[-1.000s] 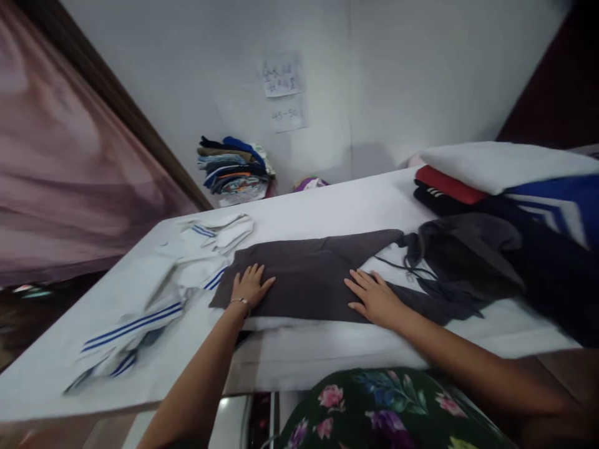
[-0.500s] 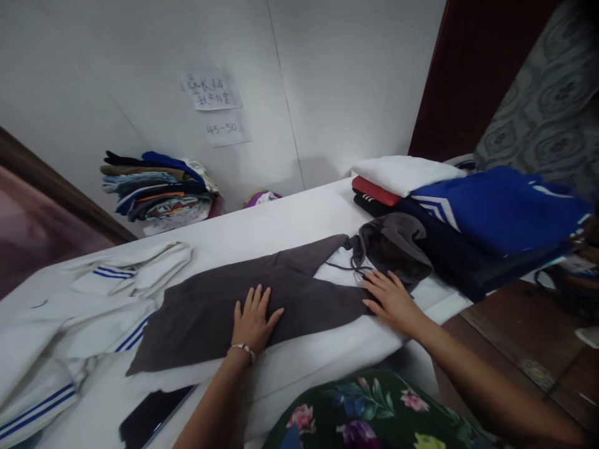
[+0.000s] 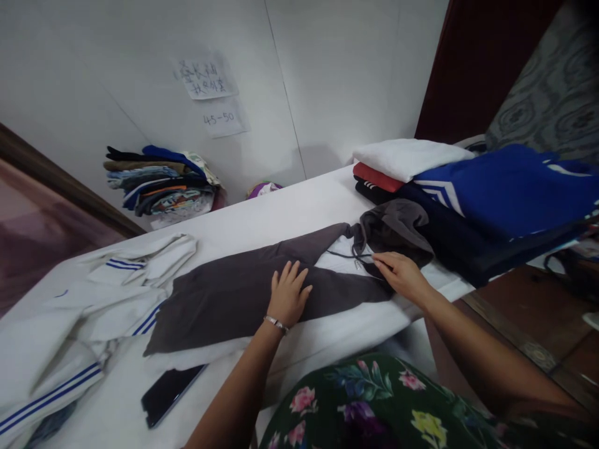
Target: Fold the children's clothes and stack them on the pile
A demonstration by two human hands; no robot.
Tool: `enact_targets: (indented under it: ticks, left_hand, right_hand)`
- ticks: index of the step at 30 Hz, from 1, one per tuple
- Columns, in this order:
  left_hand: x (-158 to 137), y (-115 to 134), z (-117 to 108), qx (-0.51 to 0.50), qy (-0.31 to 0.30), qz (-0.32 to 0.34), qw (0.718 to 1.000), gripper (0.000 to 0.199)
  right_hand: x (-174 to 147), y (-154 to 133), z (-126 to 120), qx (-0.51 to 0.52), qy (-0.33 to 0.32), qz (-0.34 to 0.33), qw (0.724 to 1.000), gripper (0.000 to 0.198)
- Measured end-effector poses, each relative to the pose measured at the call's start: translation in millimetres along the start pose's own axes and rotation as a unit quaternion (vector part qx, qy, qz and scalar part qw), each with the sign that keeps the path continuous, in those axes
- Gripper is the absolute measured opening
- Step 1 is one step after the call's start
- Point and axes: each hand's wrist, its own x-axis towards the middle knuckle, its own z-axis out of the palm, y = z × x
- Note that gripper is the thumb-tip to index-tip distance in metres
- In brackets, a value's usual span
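A dark grey hoodie (image 3: 219, 302) lies folded lengthwise on the white table, its hood (image 3: 397, 224) pointing right and its white lining showing at the neck. My left hand (image 3: 287, 296) rests flat on the body of the hoodie, fingers spread. At the neck opening, the thumb and fingers of my right hand (image 3: 402, 275) are pinched together on the hoodie's edge below the hood. A dark drawstring (image 3: 341, 254) crosses the white lining just left of those fingertips. Exactly which bit of fabric is pinched is partly hidden.
A white garment with blue stripes (image 3: 51, 337) is spread at the left. A black phone (image 3: 171, 393) lies near the front edge. Folded clothes, with a blue garment (image 3: 524, 193) on top, are piled at the right. Another clothes stack (image 3: 163, 181) stands against the wall.
My left hand has slid right along the hoodie. My right hand has gone from lying spread at the neck to a pinch on its edge. The view has shifted slightly.
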Motion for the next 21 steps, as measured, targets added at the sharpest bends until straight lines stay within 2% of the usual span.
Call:
enact_targets:
  ticks: [8, 12, 16, 19, 21]
  left_hand:
    - [13, 18, 12, -0.075, -0.021, 0.082, 0.994, 0.037]
    - [1, 23, 18, -0.1, -0.044, 0.093, 0.99, 0.042]
    - [-19, 17, 18, -0.084, -0.068, 0.121, 0.987, 0.059]
    - [-31, 8, 17, -0.055, -0.059, 0.119, 0.99, 0.051]
    - [-36, 1, 16, -0.046, -0.036, 0.113, 0.992, 0.043]
  right_hand:
    - [-46, 1, -10, 0.006, -0.022, -0.017, 1.0, 0.029]
    - [-63, 14, -11, -0.016, -0.06, -0.039, 0.997, 0.031]
    - [-66, 20, -7, -0.042, -0.099, -0.061, 0.992, 0.04]
    - [-63, 19, -1, -0.064, -0.1, -0.075, 0.99, 0.039]
    - [-60, 18, 4, -0.061, -0.078, -0.079, 0.992, 0.034]
